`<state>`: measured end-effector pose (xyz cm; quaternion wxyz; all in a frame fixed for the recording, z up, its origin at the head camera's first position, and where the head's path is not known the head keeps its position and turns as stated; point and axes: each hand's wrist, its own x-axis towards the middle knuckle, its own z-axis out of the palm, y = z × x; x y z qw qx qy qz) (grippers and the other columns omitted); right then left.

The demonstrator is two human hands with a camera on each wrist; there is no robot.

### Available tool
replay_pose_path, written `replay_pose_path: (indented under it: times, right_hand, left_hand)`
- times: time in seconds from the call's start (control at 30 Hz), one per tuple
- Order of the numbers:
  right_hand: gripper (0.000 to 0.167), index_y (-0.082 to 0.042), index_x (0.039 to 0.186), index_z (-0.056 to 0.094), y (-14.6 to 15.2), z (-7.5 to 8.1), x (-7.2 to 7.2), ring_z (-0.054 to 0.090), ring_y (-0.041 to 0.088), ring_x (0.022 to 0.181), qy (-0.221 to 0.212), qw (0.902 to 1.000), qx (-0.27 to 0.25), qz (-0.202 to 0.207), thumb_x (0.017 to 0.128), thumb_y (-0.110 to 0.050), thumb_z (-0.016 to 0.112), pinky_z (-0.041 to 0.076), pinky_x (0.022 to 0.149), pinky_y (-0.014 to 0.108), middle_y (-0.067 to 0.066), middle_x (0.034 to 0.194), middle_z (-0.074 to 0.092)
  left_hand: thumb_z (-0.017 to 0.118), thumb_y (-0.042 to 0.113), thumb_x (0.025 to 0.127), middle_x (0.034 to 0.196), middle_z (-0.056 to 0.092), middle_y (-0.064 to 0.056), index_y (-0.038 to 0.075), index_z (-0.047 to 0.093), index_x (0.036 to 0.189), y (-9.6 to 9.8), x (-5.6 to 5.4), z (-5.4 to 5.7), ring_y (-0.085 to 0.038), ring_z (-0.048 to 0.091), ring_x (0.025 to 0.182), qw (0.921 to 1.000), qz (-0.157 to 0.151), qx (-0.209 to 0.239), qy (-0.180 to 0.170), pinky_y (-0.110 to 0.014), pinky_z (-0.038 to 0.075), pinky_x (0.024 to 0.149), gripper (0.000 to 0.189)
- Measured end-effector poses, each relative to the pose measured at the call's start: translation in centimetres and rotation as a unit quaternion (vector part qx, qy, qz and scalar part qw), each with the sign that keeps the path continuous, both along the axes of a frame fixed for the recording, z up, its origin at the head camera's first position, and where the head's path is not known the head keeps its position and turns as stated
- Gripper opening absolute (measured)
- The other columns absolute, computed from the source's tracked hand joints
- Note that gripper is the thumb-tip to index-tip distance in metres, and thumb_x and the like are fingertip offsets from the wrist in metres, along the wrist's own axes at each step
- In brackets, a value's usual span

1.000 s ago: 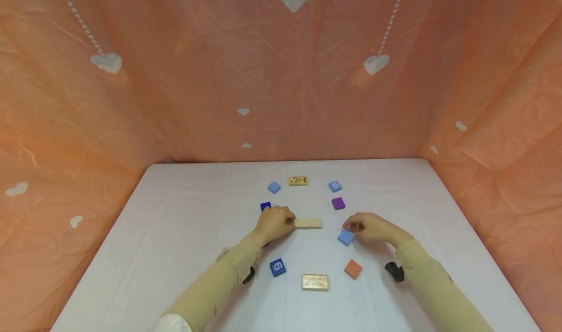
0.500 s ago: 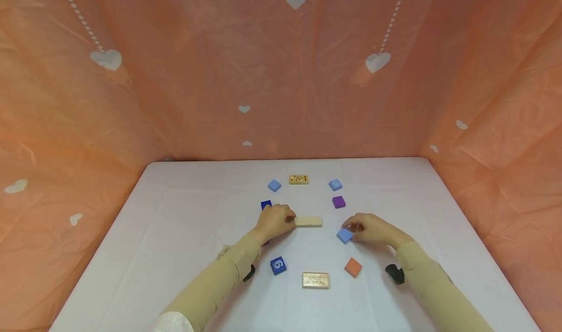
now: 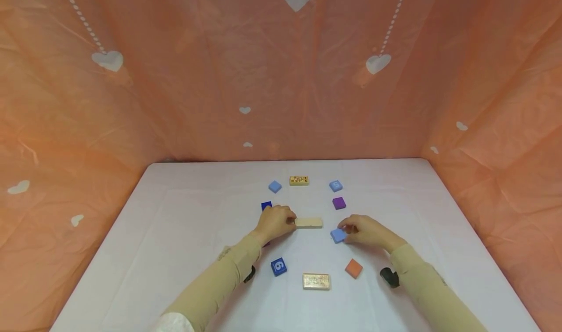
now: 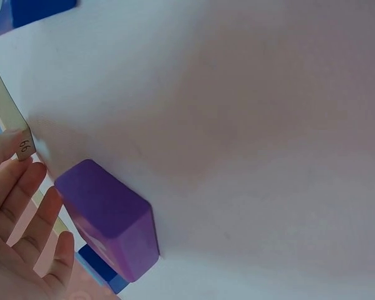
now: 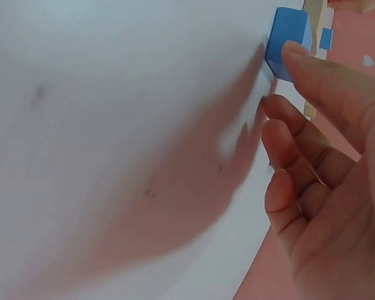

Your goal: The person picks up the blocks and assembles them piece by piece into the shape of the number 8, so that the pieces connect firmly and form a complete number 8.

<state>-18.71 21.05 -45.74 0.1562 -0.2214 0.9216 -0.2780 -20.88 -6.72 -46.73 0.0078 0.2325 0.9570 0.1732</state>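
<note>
Near the middle of the table my left hand (image 3: 275, 221) pinches the left end of a flat cream wooden block (image 3: 309, 223). Its end bears handwritten digits, and the thumb presses against it in the left wrist view. A purple block (image 4: 109, 212) stands close to that hand's fingers, mostly hidden by the hand in the head view. On the right, my right hand (image 3: 368, 231) holds a light blue square block (image 5: 287, 40) between the thumb and a finger largely out of sight. This block is a little way right of the cream one, with a gap between them.
Behind the hands lie a gold block (image 3: 299, 180), two light blue blocks (image 3: 274, 186), a small purple block (image 3: 339, 203) and a partly covered dark blue block (image 3: 266, 205). Nearer are a blue block marked 6 (image 3: 278, 266), another gold block (image 3: 316, 281) and an orange block (image 3: 353, 268).
My right hand has moved left with the light blue block, bringing it nearer to the cream block. The left hand and the cream block have stayed in place.
</note>
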Motion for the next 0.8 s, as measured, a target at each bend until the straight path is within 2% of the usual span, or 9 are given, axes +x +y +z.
replay_pose_path:
  times: [0.4,0.63,0.8]
  right_hand:
    - [0.028,-0.01,0.106,0.065,-1.3,0.0,0.0,0.051,0.012,0.082,-0.003,0.9999,0.01,-0.014,0.081,-0.02,0.071,0.046,0.075,0.027,-0.003,0.087,0.06]
    - [0.027,-0.012,0.106,0.064,-1.8,-0.1,0.0,0.051,0.012,0.082,0.0,0.9998,0.012,-0.019,0.081,-0.019,0.07,0.046,0.076,0.028,-0.004,0.087,0.059]
    - [0.027,-0.012,0.106,0.065,-2.2,-0.1,-0.1,0.051,0.012,0.082,0.001,0.9997,0.013,-0.023,0.081,-0.019,0.071,0.046,0.075,0.028,-0.004,0.087,0.06]
  left_hand:
    - [0.072,0.026,0.078,0.088,0.07,0.003,0.015,0.073,0.098,-0.1,0.0,0.1,-0.014,0.06,0.079,0.9999,0.002,0.006,-0.008,-0.033,0.041,0.073,0.023]
    - [0.073,0.027,0.078,0.085,0.069,0.004,0.015,0.074,0.097,-0.1,0.0,0.0,-0.013,0.059,0.077,1.0,-0.002,0.0,0.005,-0.029,0.038,0.069,0.023]
    - [0.073,0.027,0.078,0.087,0.07,0.003,0.015,0.073,0.098,-0.1,0.0,-0.1,-0.014,0.061,0.08,1.0,-0.003,0.002,0.006,-0.03,0.039,0.07,0.023]
